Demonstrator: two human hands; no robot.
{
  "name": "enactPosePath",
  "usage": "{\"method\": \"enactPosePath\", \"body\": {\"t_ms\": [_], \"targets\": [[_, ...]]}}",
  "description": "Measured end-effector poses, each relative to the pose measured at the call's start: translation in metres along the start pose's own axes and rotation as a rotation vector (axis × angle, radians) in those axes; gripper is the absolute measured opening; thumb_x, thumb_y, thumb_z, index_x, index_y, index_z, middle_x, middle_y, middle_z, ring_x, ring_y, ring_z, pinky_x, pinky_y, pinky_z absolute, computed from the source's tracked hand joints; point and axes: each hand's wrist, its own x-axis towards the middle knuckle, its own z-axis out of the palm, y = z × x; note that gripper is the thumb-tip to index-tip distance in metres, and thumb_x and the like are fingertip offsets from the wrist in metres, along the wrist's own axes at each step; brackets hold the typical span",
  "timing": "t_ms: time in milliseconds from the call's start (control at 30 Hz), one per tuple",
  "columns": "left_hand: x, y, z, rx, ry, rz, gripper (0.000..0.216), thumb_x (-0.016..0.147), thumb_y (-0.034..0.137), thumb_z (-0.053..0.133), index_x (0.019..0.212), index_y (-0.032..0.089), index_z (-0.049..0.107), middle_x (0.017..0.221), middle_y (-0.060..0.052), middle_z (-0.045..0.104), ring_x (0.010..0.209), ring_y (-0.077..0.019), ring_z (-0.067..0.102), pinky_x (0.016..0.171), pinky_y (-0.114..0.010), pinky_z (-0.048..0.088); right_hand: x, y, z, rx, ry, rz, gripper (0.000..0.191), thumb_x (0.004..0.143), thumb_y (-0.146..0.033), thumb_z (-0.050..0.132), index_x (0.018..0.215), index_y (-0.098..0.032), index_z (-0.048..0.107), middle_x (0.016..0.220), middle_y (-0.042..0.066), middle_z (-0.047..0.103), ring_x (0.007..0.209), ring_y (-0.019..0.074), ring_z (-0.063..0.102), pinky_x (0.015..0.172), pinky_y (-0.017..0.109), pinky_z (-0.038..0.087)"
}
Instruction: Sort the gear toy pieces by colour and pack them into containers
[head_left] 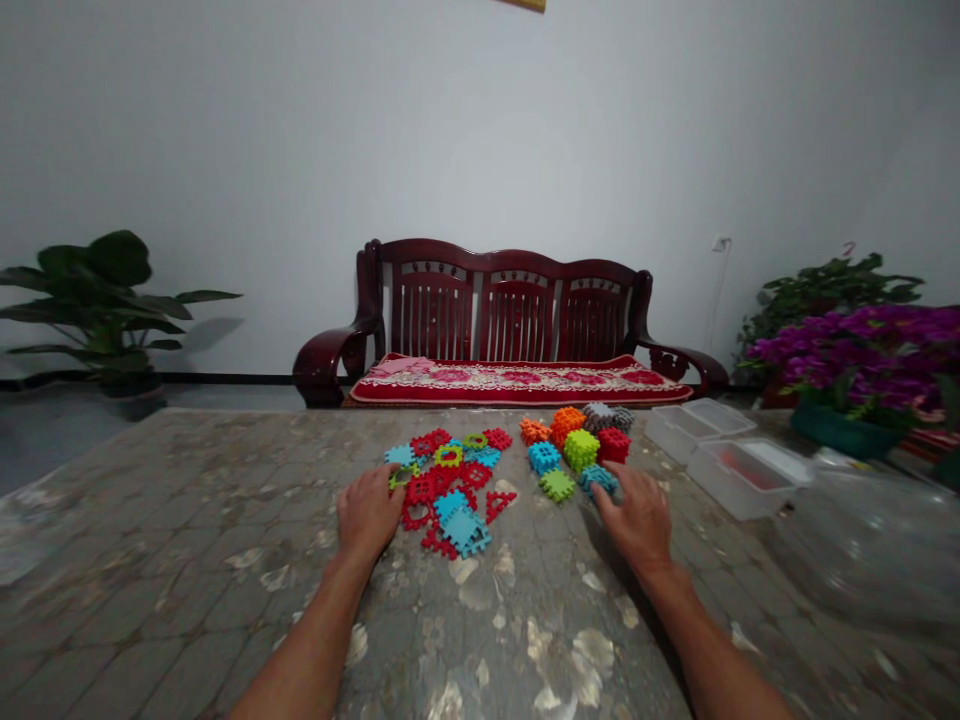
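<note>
Left hand: at left edge of mixed pile; grip cannot be told. Colour-sorted stacks: right of pile. Teal stack: near side, clamped between right hand thumb and fingers; light, even pressure advisable.

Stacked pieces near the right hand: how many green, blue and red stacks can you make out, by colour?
Green: 2, a larger green stack and a flatter green stack
Blue: 2, a light blue stack and a darker blue stack at the right hand
Red: 1, a red stack
Total: 5
</note>
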Motion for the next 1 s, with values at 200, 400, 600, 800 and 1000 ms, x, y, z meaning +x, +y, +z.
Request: {"method": "enactPosePath", "body": {"t_ms": [200, 400, 600, 800, 1000], "targets": [[-0.002, 0.003, -0.004, -0.009, -0.016, -0.024, 0.039, 0.099, 0.023, 0.049, 0.136, 0.023, 0.063, 0.138, -0.01, 0.069, 0.13, -0.0261, 0.06, 0.115, -0.042, 0.038, -0.031, -0.093, 0.017, 0.388, -0.386, -0.273, 0.031, 0.085, -0.026, 0.065, 0.115, -0.024, 0.073, 0.117, 0.007, 0.075, 0.112, 0.0245, 0.065, 0.101, 0.039, 0.049], [-0.002, 0.003, -0.004, -0.028, -0.006, -0.016, 0.038, 0.099, 0.024, 0.05, 0.134, 0.023, 0.064, 0.138, -0.01, 0.069, 0.129, -0.0272, 0.061, 0.114, -0.044, 0.039, -0.044, -0.154, 0.03, 0.35, -0.48, -0.402, 0.047, 0.078, -0.031, 0.078, 0.123, -0.022, 0.069, 0.127, 0.009, 0.07, 0.117, 0.027, 0.06, 0.106, 0.041, 0.045], [-0.001, -0.001, 0.0, -0.043, -0.004, -0.013, 0.039, 0.098, 0.024, 0.051, 0.135, 0.022, 0.064, 0.137, -0.01, 0.069, 0.129, -0.0277, 0.061, 0.114, -0.044, 0.039, -0.048, -0.155, 0.041, 0.305, -0.528, -0.43, 0.033, 0.085, -0.031, 0.074, 0.115, -0.021, 0.072, 0.119, 0.01, 0.073, 0.113, 0.0267, 0.062, 0.105, 0.04, 0.045], [0.0, -0.002, 0.003, -0.046, 0.005, -0.009, 0.038, 0.099, 0.024, 0.05, 0.134, 0.023, 0.064, 0.137, -0.009, 0.069, 0.129, -0.0263, 0.061, 0.115, -0.043, 0.038, -0.04, -0.138, 0.048, 0.482, -0.499, -0.216, 0.028, 0.097, -0.029, 0.052, 0.109, -0.022, 0.076, 0.107, 0.008, 0.079, 0.1, 0.0219, 0.069, 0.093, 0.033, 0.049], [0.0, -0.002, 0.004, -0.036, 0.016, -0.011, 0.038, 0.098, 0.025, 0.051, 0.133, 0.024, 0.065, 0.135, -0.009, 0.07, 0.128, -0.0262, 0.061, 0.114, -0.043, 0.039, -0.015, -0.112, 0.06, 0.657, -0.452, 0.208, 0.04, 0.093, -0.039, 0.045, 0.094, -0.017, 0.079, 0.081, 0.006, 0.078, 0.076, 0.0237, 0.071, 0.069, 0.031, 0.054]]}}
